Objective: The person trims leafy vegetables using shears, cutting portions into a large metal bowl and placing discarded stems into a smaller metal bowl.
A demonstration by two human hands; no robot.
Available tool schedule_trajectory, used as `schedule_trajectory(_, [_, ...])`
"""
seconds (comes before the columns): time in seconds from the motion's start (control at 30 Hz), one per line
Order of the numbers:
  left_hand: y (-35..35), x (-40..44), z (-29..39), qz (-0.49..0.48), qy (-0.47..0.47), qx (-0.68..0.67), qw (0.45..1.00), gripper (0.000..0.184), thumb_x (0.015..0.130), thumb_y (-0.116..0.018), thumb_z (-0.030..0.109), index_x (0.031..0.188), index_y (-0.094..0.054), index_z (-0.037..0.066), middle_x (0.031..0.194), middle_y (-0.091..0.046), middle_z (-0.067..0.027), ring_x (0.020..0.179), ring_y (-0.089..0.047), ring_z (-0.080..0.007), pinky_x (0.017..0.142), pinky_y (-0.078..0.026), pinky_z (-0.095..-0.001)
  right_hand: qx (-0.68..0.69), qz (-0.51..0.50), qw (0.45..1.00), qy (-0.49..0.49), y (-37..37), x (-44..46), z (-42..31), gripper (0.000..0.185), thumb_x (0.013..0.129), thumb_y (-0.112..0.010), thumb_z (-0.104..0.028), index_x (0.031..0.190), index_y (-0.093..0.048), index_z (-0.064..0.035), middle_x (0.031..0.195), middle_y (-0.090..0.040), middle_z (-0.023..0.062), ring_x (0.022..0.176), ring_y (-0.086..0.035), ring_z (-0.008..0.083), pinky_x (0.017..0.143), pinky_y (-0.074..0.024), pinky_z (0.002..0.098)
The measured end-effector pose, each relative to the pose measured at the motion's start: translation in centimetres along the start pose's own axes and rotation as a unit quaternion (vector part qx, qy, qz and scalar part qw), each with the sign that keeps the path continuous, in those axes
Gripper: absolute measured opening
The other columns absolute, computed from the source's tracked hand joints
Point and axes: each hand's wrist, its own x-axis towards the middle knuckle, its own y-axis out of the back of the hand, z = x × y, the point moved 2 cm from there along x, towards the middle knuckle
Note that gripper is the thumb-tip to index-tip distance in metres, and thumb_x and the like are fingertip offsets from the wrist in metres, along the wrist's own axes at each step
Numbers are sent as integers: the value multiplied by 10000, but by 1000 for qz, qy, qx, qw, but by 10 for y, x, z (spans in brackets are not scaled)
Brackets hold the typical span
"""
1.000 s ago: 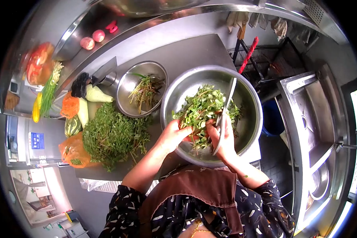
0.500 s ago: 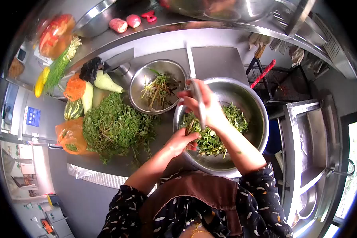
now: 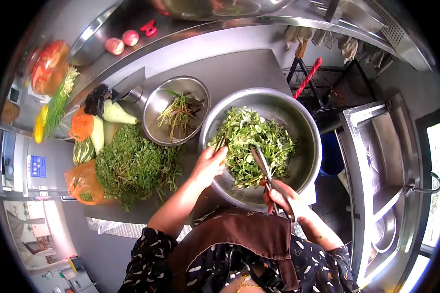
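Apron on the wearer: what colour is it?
The apron is brown, and it shows best in the head view.

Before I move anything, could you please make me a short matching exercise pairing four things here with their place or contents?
Things
1. Scissors
2. Loose stems
3. Large bowl
4. Pink vegetables

Place or contents
A. Lying in the small bowl
B. Up on the shelf
C. Held in the right hand
D. Holding leafy greens

Right pairs: 1-C, 2-A, 3-D, 4-B.
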Motion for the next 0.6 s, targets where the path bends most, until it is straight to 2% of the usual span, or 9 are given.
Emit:
schedule_trajectory(0.03, [-1, 0, 0, 8, -2, 5, 1000, 169, 955, -583, 229, 922, -480, 99, 707, -453, 27, 472, -328, -35, 415, -264, -201, 16, -4, 1000, 1, -2, -1, 6, 606, 931, -543, -473, 1289, -438, 4, 781, -515, 16, 690, -548, 112, 635, -491, 258])
schedule_trajectory(0.07, [-1, 0, -1, 7, -1, 10, 1000, 169, 955, -583, 229, 922, -480, 99, 707, -453, 27, 472, -328, -35, 415, -264, -201, 6, -2, 1000, -7, -3, -1, 8, 588, 931, -551, -464, 1274, -453, 4, 775, -511, 7, 685, -538, 105, 633, -495, 261])
schedule_trajectory(0.13, [-1, 0, 0, -58, -29, 10, 998, 147, 943, -603, 203, 930, -494, 105, 691, -431, 58, 472, -312, -25, 416, -254, -198, -8, 14, 1000, -20, -6, 1, 6, 567, 931, -560, -454, 1252, -472, 5, 758, -502, 2, 663, -522, 99, 622, -493, 260])
schedule_trajectory(0.23, [-8, -4, 2, -59, -48, 23, 997, 119, 927, -617, 156, 924, -508, 108, 683, -414, 78, 470, -299, -18, 419, -245, -194, -9, 19, 1000, -16, -5, 3, 9, 570, 925, -568, -459, 1240, -484, 8, 739, -494, -3, 648, -508, 95, 613, -488, 258])
schedule_trajectory(0.37, [-18, -13, 9, -60, -68, 59, 994, 106, 905, -629, 110, 953, -536, 98, 691, -417, 82, 485, -306, -14, 426, -254, -188, 5, 26, 1000, -6, -5, 2, 12, 568, 920, -577, -460, 1243, -486, -2, 728, -488, -8, 648, -508, 95, 604, -482, 253])
schedule_trajectory(0.43, [-21, -15, 12, -23, -105, 119, 987, 132, 892, -634, 85, 994, -550, 86, 703, -429, 86, 505, -318, -11, 435, -266, -181, 11, 35, 999, 8, -5, 1, 16, 623, 888, -593, -525, 1240, -504, -19, 769, -535, 18, 588, -531, 97, 543, -441, 243])
schedule_trajectory(0.53, [-26, -19, 16, -37, -119, 140, 982, 167, 884, -641, 75, 1026, -554, 75, 716, -443, 85, 522, -334, -8, 440, -275, -176, -22, 21, 1000, -4, -7, -2, 12, 646, 873, -604, -543, 1251, -502, -29, 809, -554, 28, 605, -529, 94, 554, -441, 242])
schedule_trajectory(0.6, [-28, -21, 16, -39, -119, 151, 981, 170, 883, -642, 73, 1027, -553, 74, 718, -446, 84, 521, -336, -7, 440, -274, -176, -22, 26, 999, -4, -7, 2, 12, 600, 892, -599, -502, 1249, -500, -31, 770, -533, 3, 610, -519, 86, 559, -434, 233])
